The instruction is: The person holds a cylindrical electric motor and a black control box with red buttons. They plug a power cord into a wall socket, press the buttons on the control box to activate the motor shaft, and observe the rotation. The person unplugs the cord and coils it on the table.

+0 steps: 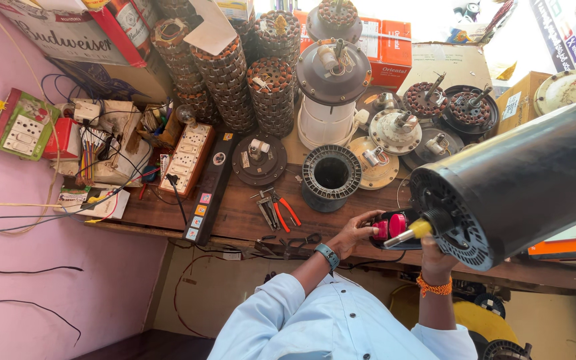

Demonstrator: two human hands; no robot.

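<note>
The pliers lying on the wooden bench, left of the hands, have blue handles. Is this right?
Not quite. The head view shows that the pliers lie on the wooden bench, left of the left hand and right hand, but their handles are red-orange, not blue.

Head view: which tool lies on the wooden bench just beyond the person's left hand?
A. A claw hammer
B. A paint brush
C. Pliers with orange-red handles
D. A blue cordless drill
C: pliers with orange-red handles lie on the wooden bench just past the left hand, which rests at a pink and red device.
</note>
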